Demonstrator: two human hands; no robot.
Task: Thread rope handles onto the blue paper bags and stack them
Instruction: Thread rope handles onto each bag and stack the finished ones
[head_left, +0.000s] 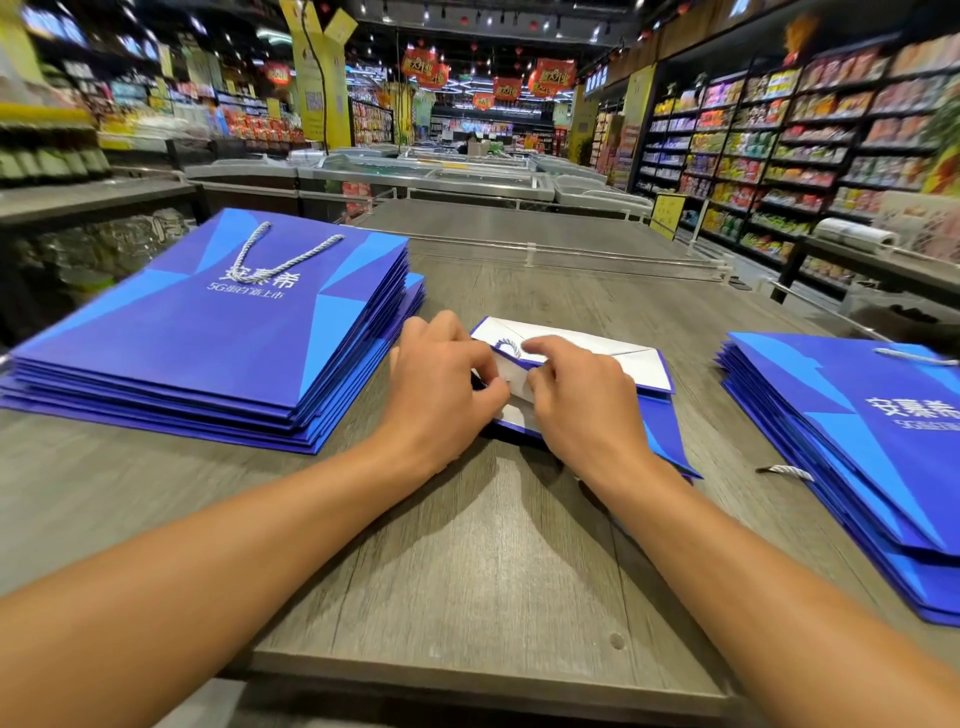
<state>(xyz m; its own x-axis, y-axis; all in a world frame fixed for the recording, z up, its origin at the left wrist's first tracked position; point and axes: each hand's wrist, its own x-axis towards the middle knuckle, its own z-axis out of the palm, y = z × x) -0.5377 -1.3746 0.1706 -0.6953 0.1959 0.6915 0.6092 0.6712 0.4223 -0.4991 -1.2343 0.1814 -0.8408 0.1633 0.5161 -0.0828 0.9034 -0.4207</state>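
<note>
Both hands (511, 395) pinch glossy bag's (644, 366) seemingly twisted rope (506, 345).

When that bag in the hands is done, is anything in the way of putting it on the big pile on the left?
Nothing visible blocks it. The bag lies under both hands, left hand and right hand, right beside the left stack. Only bare table lies between, and only a flat rope handle tops the stack.
</note>
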